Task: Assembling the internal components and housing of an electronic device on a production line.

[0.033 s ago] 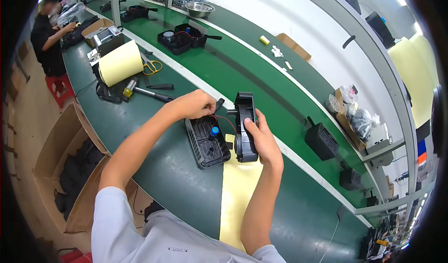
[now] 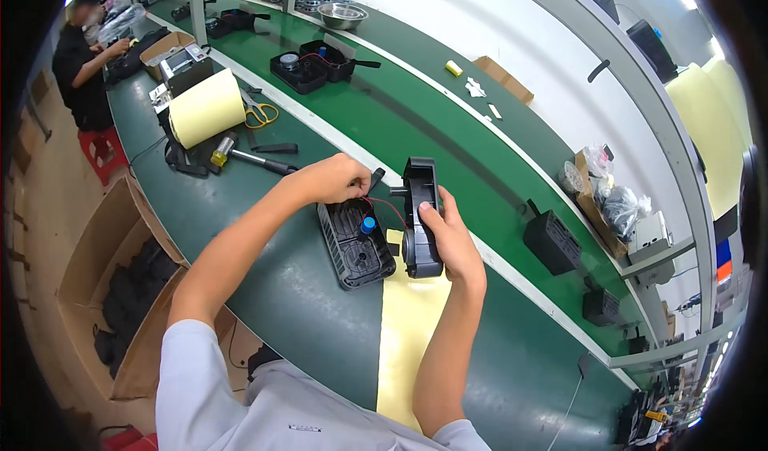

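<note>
My left hand [image 2: 332, 179] pinches the thin red wires [image 2: 382, 205] at the far end of an open black plastic housing [image 2: 352, 247]. The housing lies flat on the dark green bench and has a blue cylindrical part [image 2: 368, 225] inside it. My right hand [image 2: 450, 239] grips the matching black housing half [image 2: 420, 203], holding it upright on its edge just right of the open one. The wires run between the two halves. Both pieces sit at the far end of a pale yellow sheet [image 2: 412, 323].
A yellow paper roll [image 2: 208, 109], a small hammer [image 2: 252, 160] and yellow-handled scissors [image 2: 260, 115] lie at far left. More black housings [image 2: 316, 63] and a metal bowl [image 2: 342, 13] sit on the green belt. A black box [image 2: 552, 241] stands right. Cardboard boxes [image 2: 96, 251] are below left; another person [image 2: 80, 67] works beyond.
</note>
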Motion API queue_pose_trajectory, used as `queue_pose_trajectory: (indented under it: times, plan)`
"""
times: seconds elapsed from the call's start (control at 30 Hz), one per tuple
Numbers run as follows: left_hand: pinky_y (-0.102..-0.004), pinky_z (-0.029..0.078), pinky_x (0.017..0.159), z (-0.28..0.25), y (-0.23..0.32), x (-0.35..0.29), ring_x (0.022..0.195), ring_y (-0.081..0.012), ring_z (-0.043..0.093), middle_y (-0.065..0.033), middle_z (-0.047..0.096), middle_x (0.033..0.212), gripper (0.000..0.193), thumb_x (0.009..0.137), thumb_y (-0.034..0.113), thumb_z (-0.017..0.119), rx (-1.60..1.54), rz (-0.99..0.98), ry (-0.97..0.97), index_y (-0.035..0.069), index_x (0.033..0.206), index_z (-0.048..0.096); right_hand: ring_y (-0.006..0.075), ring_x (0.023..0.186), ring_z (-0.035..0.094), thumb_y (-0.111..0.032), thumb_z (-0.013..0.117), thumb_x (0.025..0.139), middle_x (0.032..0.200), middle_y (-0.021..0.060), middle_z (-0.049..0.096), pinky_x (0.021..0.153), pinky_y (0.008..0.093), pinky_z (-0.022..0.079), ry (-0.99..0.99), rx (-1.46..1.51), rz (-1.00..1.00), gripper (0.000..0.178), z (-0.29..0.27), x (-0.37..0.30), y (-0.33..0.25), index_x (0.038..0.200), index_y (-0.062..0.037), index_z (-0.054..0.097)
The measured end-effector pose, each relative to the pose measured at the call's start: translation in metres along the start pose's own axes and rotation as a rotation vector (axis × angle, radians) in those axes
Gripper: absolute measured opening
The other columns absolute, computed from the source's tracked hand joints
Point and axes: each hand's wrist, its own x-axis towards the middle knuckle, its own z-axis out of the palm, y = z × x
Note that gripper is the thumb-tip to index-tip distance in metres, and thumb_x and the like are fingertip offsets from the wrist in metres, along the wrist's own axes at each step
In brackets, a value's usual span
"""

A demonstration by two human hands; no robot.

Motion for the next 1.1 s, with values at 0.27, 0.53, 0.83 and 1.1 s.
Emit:
queue_pose_trajectory:
  times: [0.27, 0.53, 0.83, 1.1]
  plan:
    - [-0.0387, 0.052, 0.072, 0.003, -0.007, 0.011, 0.076, -0.0259, 0.065, -0.0098, 0.064, 0.078, 0.005, 0.079, 0.005, 0.071, 0.074, 0.161, -0.130, 0.005, 0.084, 0.071, 0.0285, 0.113, 0.061, -0.042, 0.062, 0.097, 0.141, 0.0271, 0.049, 0.094, 0.0356, 0.050, 0.018, -0.023, 0.009, 0.080, -0.001, 0.002, 0.005, 0.156, -0.0001, 0.027]
    - [-0.0327, 0.054, 0.071, -0.004, -0.011, 0.004, 0.072, -0.0176, 0.069, -0.0084, 0.073, 0.078, 0.011, 0.077, 0.005, 0.072, -0.098, -0.075, -0.053, 0.003, 0.087, 0.075, 0.0395, 0.131, 0.051, -0.045, 0.064, 0.096, 0.148, 0.0349, 0.039, 0.107, 0.0408, 0.042, 0.046, -0.036, -0.035, 0.083, -0.003, 0.001, 0.006, 0.157, -0.0023, 0.028]
    - [-0.0346, 0.056, 0.071, -0.009, -0.012, 0.004, 0.073, -0.0213, 0.068, -0.0108, 0.068, 0.082, 0.009, 0.079, 0.008, 0.071, 0.063, -0.005, -0.081, 0.001, 0.084, 0.072, 0.0417, 0.135, 0.047, -0.048, 0.064, 0.095, 0.149, 0.0370, 0.037, 0.111, 0.0420, 0.039, 0.061, -0.023, -0.049, 0.085, -0.005, 0.001, 0.008, 0.157, -0.0020, 0.027]
    - [-0.0365, 0.055, 0.071, -0.014, -0.012, 0.002, 0.077, -0.0258, 0.066, -0.0119, 0.064, 0.089, 0.011, 0.079, 0.010, 0.073, 0.095, 0.093, -0.167, 0.001, 0.086, 0.071, 0.0417, 0.139, 0.044, -0.047, 0.064, 0.095, 0.149, 0.0385, 0.038, 0.113, 0.0436, 0.036, 0.058, -0.036, -0.069, 0.084, -0.006, 0.006, 0.011, 0.156, 0.0004, 0.029]
